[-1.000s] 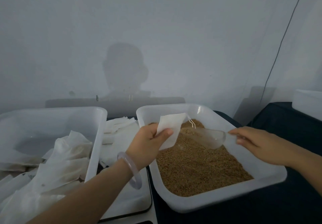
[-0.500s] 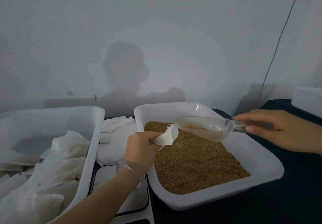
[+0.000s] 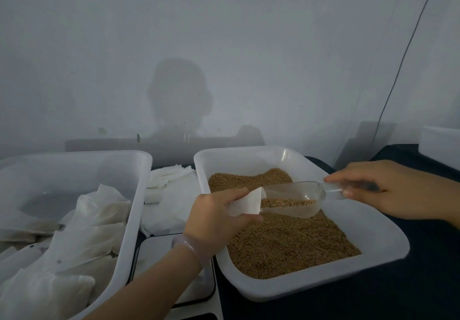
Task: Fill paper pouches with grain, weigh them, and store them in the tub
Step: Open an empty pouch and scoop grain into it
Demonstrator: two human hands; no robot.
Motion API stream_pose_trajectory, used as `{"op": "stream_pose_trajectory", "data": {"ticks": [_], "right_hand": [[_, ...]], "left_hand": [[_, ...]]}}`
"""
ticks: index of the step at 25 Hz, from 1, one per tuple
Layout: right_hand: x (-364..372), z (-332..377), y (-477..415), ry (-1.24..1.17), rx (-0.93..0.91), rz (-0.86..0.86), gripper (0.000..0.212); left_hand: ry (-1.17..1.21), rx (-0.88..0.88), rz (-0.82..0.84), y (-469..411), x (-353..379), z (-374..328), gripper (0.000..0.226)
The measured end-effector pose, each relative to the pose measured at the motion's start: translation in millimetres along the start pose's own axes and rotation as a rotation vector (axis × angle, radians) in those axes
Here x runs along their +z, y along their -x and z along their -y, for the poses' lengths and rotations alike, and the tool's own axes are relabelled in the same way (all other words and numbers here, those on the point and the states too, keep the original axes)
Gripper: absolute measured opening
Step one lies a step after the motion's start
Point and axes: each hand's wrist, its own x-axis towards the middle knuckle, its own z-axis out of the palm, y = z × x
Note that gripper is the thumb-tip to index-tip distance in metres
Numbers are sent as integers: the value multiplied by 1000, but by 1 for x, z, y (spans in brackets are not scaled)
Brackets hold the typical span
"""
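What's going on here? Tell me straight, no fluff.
A person is filling paper pouches with grain. The left hand pinches an open paper pouch above the grain tray. The right hand holds a clear scoop by its handle, partly loaded with grain, its mouth at the pouch's opening. Filled pouches already lie in the tub on the left, and a scale sits between tub and tray.
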Motion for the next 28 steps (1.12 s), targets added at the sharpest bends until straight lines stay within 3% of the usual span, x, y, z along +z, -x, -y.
{"op": "stream_pose_trajectory", "data": {"ticks": [3, 8, 14, 17, 19, 23, 28], "right_hand": [[-2, 1, -1, 41, -13, -5, 30], [-6, 5, -1, 171, -84, -37, 41], [-11, 14, -3, 323, -59, -22, 33], [-15, 18, -7, 430, -27, 25, 35], [-16, 22, -10, 536, 4, 53, 36], [-19, 36, -16, 716, 19, 57, 41], [-27, 58, -25, 803, -18, -52, 41]], "left_hand": [[-1, 84, 121, 4, -2, -3, 73], [-29, 130, 128, 3, -2, -4, 38], [-126, -32, 265, -14, 6, -13, 81], [-261, -28, 378, -22, 13, -16, 73], [-297, -31, 381, -23, 20, -17, 62], [-274, -66, 353, -21, 28, -12, 65], [-169, -80, 312, -17, 29, -7, 64]]}}
